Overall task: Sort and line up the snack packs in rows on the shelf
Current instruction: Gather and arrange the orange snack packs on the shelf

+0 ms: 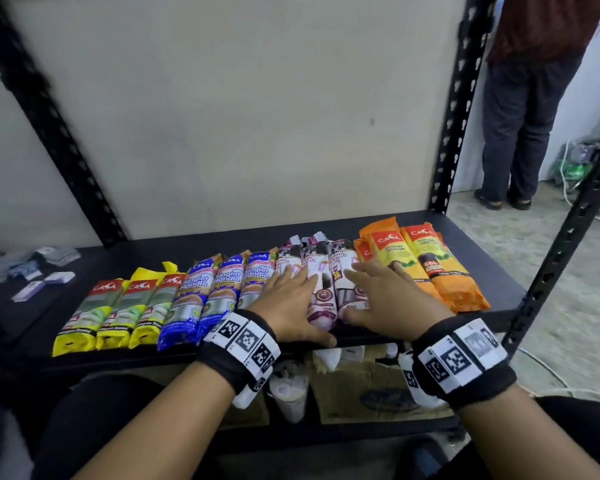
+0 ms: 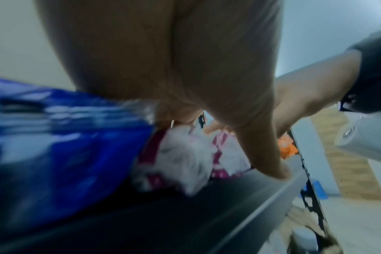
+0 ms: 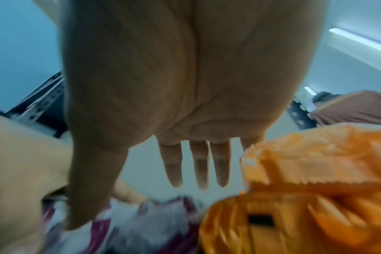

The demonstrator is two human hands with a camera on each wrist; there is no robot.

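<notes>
Below, the shelf (image 1: 482, 275) carries yellow packs (image 1: 115, 313), blue packs (image 1: 219, 289), white-and-maroon packs (image 1: 323, 289) and orange packs (image 1: 426, 268), left to right. We judge the step a squaring-up: keep both palms flat and push the white-and-maroon packs together evenly. Left hand (image 1: 288, 306) and right hand (image 1: 392, 299) rest on them, fingers spread and straight. Only the right wrist view shows those fingers (image 3: 201, 170) clear of the wrappers.
</notes>
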